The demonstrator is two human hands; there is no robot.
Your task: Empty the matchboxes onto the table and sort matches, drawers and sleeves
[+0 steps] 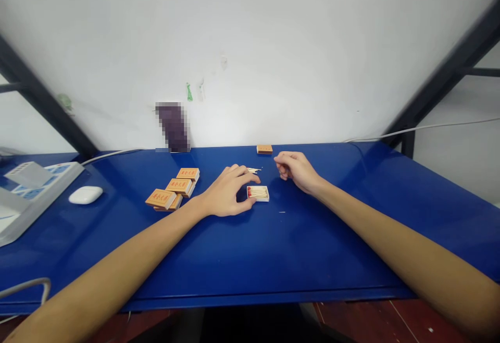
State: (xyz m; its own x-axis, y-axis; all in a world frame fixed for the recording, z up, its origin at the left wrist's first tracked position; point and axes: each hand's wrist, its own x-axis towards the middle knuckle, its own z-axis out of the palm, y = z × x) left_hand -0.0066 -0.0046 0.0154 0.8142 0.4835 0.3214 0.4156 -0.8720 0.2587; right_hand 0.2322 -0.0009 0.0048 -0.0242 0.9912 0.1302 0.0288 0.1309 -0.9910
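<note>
The left hand pinches the open tray of matches on the blue table — the right hand rests near, fingers curled, its hold impossible to tell.

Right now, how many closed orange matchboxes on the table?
4 clearly: three overlapping left of the left hand: far box, middle box, near box; lone box by the wall. More may hide under them.
</note>
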